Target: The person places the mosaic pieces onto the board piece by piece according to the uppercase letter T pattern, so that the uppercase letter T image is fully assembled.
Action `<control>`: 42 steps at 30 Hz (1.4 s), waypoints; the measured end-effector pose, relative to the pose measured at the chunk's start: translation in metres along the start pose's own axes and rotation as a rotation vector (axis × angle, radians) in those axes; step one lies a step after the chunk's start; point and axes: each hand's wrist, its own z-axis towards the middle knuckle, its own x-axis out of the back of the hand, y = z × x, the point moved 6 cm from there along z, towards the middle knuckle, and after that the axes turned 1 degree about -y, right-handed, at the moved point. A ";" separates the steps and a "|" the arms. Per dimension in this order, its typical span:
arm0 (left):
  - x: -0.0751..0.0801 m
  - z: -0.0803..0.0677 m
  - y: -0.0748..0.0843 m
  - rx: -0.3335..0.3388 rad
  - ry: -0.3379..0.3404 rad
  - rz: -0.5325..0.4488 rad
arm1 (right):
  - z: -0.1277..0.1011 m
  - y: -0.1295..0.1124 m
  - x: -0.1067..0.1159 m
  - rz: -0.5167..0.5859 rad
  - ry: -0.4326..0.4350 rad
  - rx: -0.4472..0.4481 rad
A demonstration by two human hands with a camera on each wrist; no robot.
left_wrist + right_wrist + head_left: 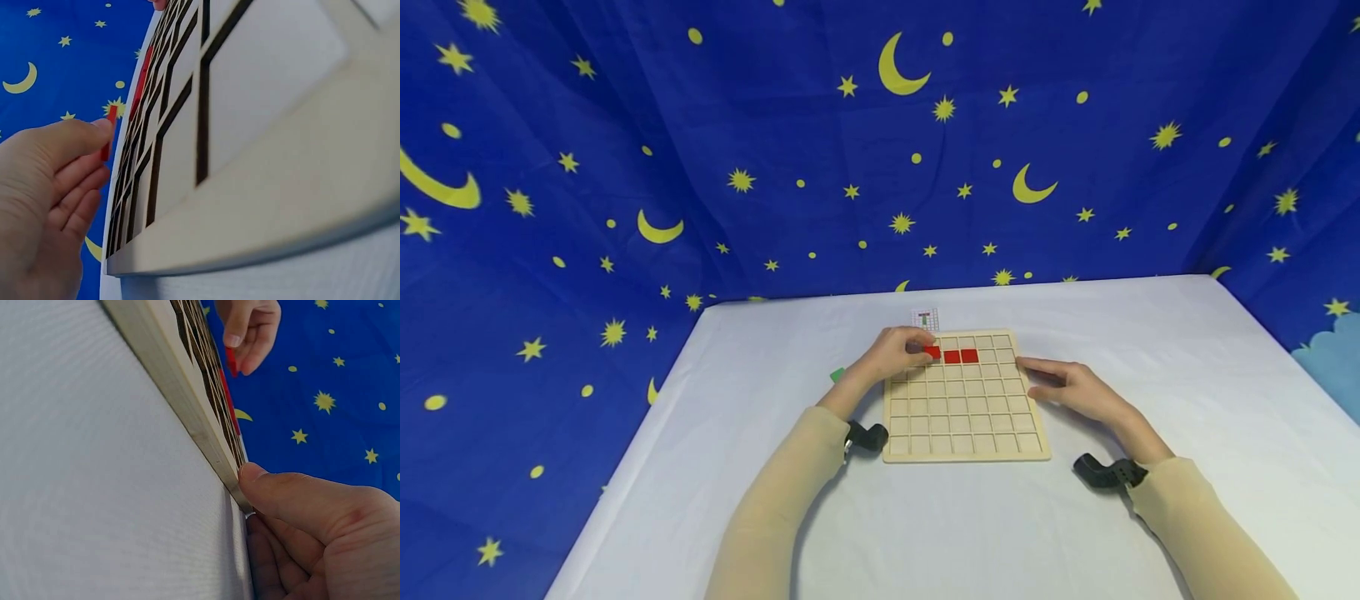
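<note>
A wooden grid board (pixel 964 417) lies on the white table (pixel 775 517). Two red tiles (pixel 962 357) sit side by side in its second row from the far edge. My left hand (pixel 917 350) pinches a third red tile (pixel 932 352) just left of them, tilted on edge over the board; this tile (pixel 109 132) shows between thumb and forefinger in the left wrist view. My right hand (pixel 1037 379) rests against the board's right edge (pixel 206 431), thumb (pixel 275 487) on the rim, fingers lying on the table beside it.
A small card with a T-shaped pattern (pixel 925 318) stands just beyond the board. A green piece (pixel 837 376) lies on the table left of my left wrist. Blue cloth with stars and moons (pixel 625 167) hangs behind and at both sides.
</note>
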 end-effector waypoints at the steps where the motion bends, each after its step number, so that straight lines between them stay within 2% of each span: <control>1: -0.001 0.000 0.000 -0.005 0.001 0.006 | 0.000 0.001 0.000 -0.001 0.000 -0.002; 9: -0.003 -0.001 -0.004 -0.034 -0.002 0.037 | 0.000 -0.003 0.000 0.003 -0.003 0.004; 17: -0.005 0.000 -0.002 -0.084 -0.023 0.116 | 0.001 -0.003 -0.002 -0.002 -0.003 -0.007; 30: -0.006 -0.002 0.001 -0.085 -0.045 0.141 | 0.002 -0.002 -0.003 -0.011 -0.006 -0.006; 33: -0.002 -0.003 0.002 -0.064 -0.037 0.098 | 0.003 -0.002 -0.003 -0.016 -0.004 -0.005; 38: 0.014 -0.005 0.005 -0.031 0.029 -0.057 | 0.002 -0.002 -0.001 -0.021 0.000 -0.002; 42: 0.027 -0.005 0.010 -0.022 0.069 -0.123 | 0.000 -0.001 0.000 -0.017 0.003 -0.004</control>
